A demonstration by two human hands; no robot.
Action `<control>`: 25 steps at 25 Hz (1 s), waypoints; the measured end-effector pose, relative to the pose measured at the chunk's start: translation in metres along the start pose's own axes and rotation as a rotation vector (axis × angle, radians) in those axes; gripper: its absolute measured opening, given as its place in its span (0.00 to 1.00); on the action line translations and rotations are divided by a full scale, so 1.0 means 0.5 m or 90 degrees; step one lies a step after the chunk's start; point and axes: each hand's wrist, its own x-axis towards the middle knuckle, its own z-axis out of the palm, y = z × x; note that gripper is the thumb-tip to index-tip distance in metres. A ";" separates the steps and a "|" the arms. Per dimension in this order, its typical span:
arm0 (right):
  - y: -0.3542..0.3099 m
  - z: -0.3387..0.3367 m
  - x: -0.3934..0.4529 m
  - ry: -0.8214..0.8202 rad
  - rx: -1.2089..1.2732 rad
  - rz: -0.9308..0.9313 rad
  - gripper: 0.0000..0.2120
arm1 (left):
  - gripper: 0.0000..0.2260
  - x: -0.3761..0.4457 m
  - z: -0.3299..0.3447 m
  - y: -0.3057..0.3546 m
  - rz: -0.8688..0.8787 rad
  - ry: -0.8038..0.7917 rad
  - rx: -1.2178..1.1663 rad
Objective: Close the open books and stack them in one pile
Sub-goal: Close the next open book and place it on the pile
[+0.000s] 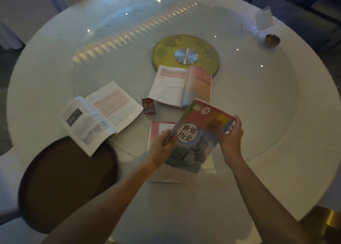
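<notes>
A closed colourful textbook [198, 135] is lifted above the table, tilted, cover facing me. My left hand [163, 147] grips its left edge and my right hand [232, 135] grips its right edge. Beneath it lies another closed book with a pink cover [158, 131], mostly hidden. An open book [181, 86] rests farther back by the gold disc. A second open book [97, 114] lies to the left, its near corner overlapping a dark round tray [64, 184].
The round white table [55, 59] has a glass turntable with a gold centre disc [186, 53]. A small red box [149, 107] sits between the open books. A card holder [263, 19] and a small brass cup [272, 39] stand at the far right.
</notes>
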 end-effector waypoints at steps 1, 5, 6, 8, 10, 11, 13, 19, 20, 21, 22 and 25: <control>0.010 0.019 -0.013 -0.021 0.074 0.053 0.33 | 0.08 -0.006 -0.011 -0.015 -0.032 0.006 -0.028; 0.072 0.081 -0.061 -0.123 0.089 0.199 0.12 | 0.11 -0.036 -0.031 -0.060 -0.186 0.034 -0.163; 0.088 0.094 -0.067 -0.125 0.072 0.203 0.09 | 0.11 -0.040 -0.035 -0.076 -0.213 0.043 -0.182; 0.106 0.108 -0.070 -0.133 0.058 0.200 0.03 | 0.13 -0.049 -0.040 -0.102 -0.247 0.057 -0.202; 0.109 0.116 -0.065 -0.163 0.059 0.202 0.06 | 0.14 -0.052 -0.040 -0.123 -0.281 0.080 -0.226; 0.110 0.121 -0.063 -0.177 0.041 0.203 0.10 | 0.14 -0.053 -0.040 -0.129 -0.298 0.091 -0.236; 0.116 0.132 -0.058 -0.196 -0.013 0.185 0.13 | 0.15 -0.050 -0.042 -0.137 -0.323 0.101 -0.243; 0.120 0.179 -0.050 -0.227 -0.082 0.154 0.17 | 0.20 -0.036 -0.055 -0.167 -0.332 0.090 -0.091; 0.120 0.184 -0.050 -0.231 -0.079 0.152 0.18 | 0.18 -0.031 -0.058 -0.173 -0.327 0.089 -0.045; 0.122 0.187 -0.050 -0.232 -0.081 0.150 0.20 | 0.16 -0.027 -0.061 -0.178 -0.322 0.091 0.000; 0.126 0.189 -0.049 -0.234 -0.083 0.146 0.21 | 0.14 -0.022 -0.065 -0.182 -0.315 0.094 0.040; 0.145 0.194 -0.045 -0.223 -0.178 0.105 0.20 | 0.14 -0.013 -0.073 -0.201 -0.290 0.077 0.154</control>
